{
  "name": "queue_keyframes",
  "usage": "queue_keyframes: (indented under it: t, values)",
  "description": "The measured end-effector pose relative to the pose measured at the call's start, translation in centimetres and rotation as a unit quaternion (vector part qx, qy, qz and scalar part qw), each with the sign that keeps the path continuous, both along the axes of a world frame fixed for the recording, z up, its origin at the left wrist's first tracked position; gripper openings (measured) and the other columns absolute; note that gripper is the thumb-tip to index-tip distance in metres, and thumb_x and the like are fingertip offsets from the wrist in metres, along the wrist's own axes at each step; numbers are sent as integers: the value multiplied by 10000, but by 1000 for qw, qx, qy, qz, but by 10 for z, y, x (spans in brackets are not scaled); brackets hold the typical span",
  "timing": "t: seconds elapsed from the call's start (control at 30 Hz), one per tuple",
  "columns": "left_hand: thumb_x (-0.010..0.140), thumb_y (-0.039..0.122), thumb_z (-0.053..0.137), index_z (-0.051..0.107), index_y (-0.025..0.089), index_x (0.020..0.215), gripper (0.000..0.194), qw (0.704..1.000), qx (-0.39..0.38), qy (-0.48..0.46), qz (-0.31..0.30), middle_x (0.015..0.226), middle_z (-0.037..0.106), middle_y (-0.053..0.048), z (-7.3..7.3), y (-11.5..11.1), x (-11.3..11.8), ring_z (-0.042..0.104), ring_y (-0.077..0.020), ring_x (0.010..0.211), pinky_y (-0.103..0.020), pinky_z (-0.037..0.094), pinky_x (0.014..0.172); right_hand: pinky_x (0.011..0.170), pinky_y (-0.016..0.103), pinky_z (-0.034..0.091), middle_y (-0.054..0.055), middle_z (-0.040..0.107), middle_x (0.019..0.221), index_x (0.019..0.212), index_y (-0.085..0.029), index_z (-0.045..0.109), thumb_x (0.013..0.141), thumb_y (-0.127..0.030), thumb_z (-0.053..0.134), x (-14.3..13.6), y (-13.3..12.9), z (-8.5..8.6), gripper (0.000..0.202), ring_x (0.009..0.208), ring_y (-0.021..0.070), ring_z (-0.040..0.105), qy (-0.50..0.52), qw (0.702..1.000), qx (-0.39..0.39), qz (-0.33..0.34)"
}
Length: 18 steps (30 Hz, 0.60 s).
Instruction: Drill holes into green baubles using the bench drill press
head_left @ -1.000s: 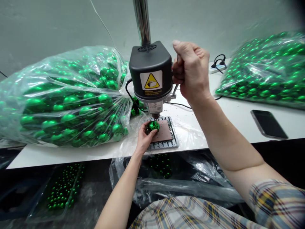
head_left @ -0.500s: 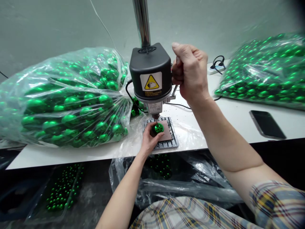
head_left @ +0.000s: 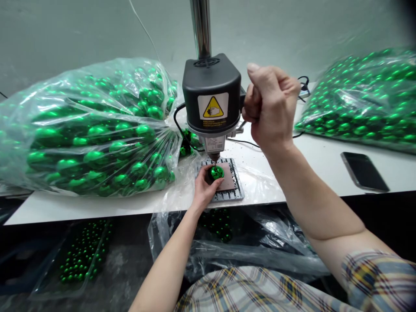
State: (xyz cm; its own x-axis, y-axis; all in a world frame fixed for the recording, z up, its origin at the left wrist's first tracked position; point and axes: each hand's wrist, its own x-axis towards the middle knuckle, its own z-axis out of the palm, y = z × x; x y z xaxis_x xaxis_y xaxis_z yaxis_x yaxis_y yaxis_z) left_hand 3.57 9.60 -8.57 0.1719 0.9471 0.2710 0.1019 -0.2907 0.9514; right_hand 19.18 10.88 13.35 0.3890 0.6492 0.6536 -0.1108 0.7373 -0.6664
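Note:
Between the thumb and fingers of my left hand (head_left: 204,186) is a shiny green ball (head_left: 216,172), held on a pinkish board (head_left: 229,177) on the drill press's slotted metal base (head_left: 239,193). Directly above the ball is the bit under the black drill press head (head_left: 212,93); I cannot tell whether the bit has entered the ball. My right hand (head_left: 273,104) is closed in a fist at the right side of the head, around the drill press lever (head_left: 241,127), whose grip is hidden by my fingers.
Clear plastic bags of green balls stand on the white table, a big bag (head_left: 97,134) at left and another bag (head_left: 364,99) at right. A phone (head_left: 365,171) lies at right. Below the table edge are an open plastic bag (head_left: 253,251) and a bin of green balls (head_left: 81,255).
The view has shifted slightly. My right hand has moved a little right and down beside the drill head. My left hand keeps the ball in place under the bit.

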Motion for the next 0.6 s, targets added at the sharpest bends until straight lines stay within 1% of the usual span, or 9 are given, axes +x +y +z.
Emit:
queue_keyframes:
  t: [0.07,0.13,0.23,0.33,0.43,0.53,0.6]
  values:
    - [715,305,817,583,193,1179,532,1000,5,-1,0,1131,677,-82,-2,1,0,651,-225,1065,-368,523,953,330,282,158,-64,327,418,498,-212,384,821,-417,744,-2,-6,-8,526,333,59,236,9,999,41,-11]
    - [719,308,815,582,194,1182,530,1000,12,5,0,1134,675,-81,-2,1,0,648,-227,1070,-373,520,957,337,284,169,-61,334,410,484,-205,397,834,-343,737,-3,-11,-16,507,332,62,252,11,997,68,-24]
    - [718,305,815,584,194,1179,527,1000,18,14,3,1138,671,-82,-1,1,0,644,-228,1071,-379,514,961,367,292,191,-53,314,417,474,-202,362,861,-316,706,-5,-18,-27,531,354,74,266,-8,995,84,-56]
    - [716,302,816,583,188,1183,534,1000,13,15,4,1141,670,-88,0,1,0,641,-233,1074,-383,507,965,383,295,182,-51,264,422,479,-194,291,868,-281,690,-6,-23,-39,564,364,80,271,-24,990,109,-83]
    - [715,296,816,585,188,1186,535,1000,9,10,3,1146,670,-90,0,1,0,639,-234,1078,-384,503,969,413,283,199,-53,218,435,495,-181,234,890,-272,651,-6,-28,-53,582,375,67,281,-39,986,138,-87]
    - [719,295,814,587,191,1185,528,1000,12,9,1,1149,671,-88,-1,1,0,639,-235,1084,-384,503,973,442,288,245,-55,208,452,507,-189,208,904,-300,624,-5,-33,-67,586,394,65,273,-73,983,135,-98]
    - [723,300,812,585,193,1187,527,1000,12,7,2,1144,672,-86,-1,0,0,641,-234,1079,-383,506,968,451,296,277,-53,215,455,514,-195,198,906,-286,608,-4,-35,-75,575,404,69,273,-98,980,130,-112]
